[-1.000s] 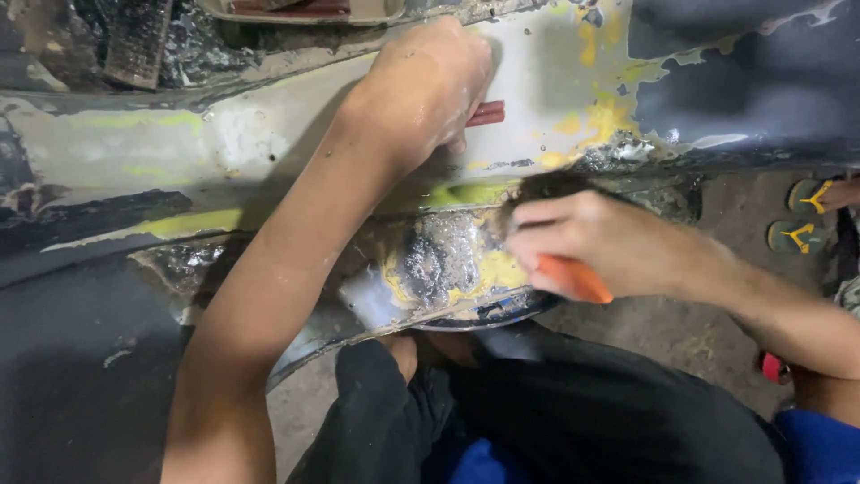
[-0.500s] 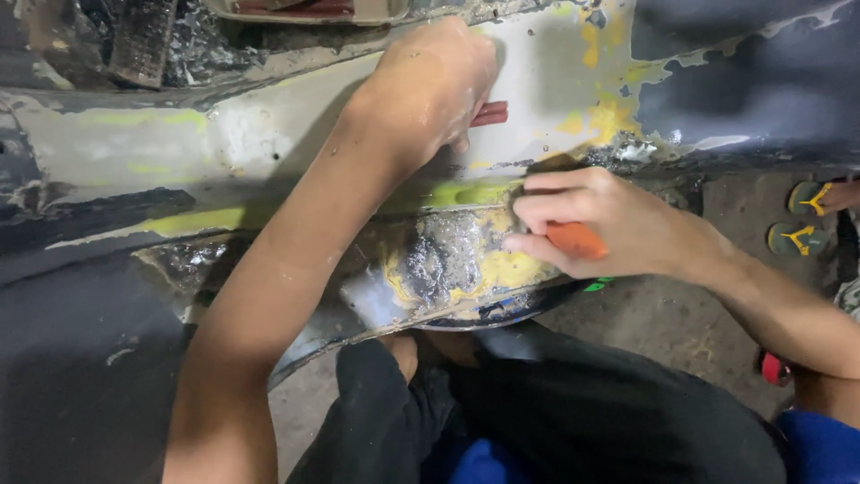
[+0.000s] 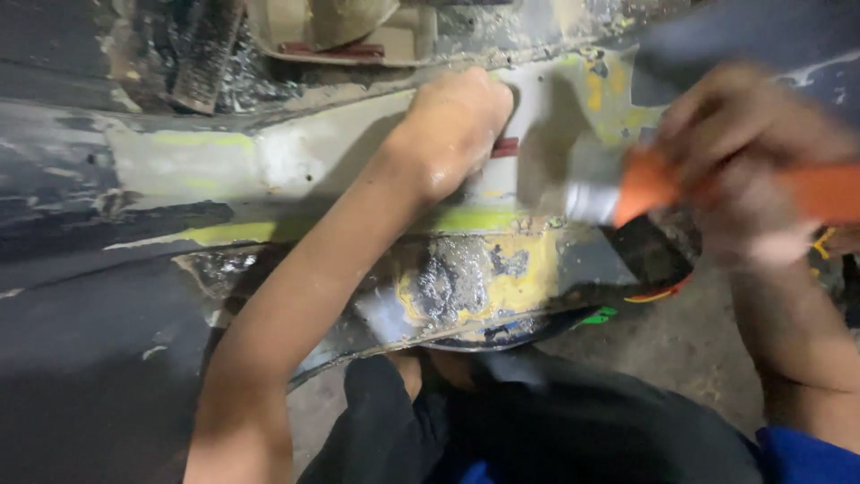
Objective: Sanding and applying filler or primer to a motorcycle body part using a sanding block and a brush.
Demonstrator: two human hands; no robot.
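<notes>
A worn car body panel (image 3: 269, 170) with grey filler and yellow-green primer stretches across the view. My left hand (image 3: 452, 125) is a fist pressed on the panel, closed around a small dark red piece (image 3: 506, 146) that pokes out at its right. My right hand (image 3: 743, 161), blurred, is raised off the panel at the upper right. It grips an orange-handled tool (image 3: 649, 184) whose pale metal end (image 3: 587, 202) points left. Below both hands the panel's lower lip shows a scraped bare-metal patch (image 3: 457, 287) with yellow around it.
My knees in dark trousers (image 3: 537, 421) sit right under the panel's lip. Dusty concrete floor (image 3: 672, 350) lies at the lower right, with a small green scrap (image 3: 600, 315) at the panel's edge. A dirty ribbed pedal-like part (image 3: 206, 54) sits inside the body at the top left.
My right hand has lifted the orange tool off the bare-metal patch, up and to the right, closer to the camera. My left fist has stayed in place on the panel.
</notes>
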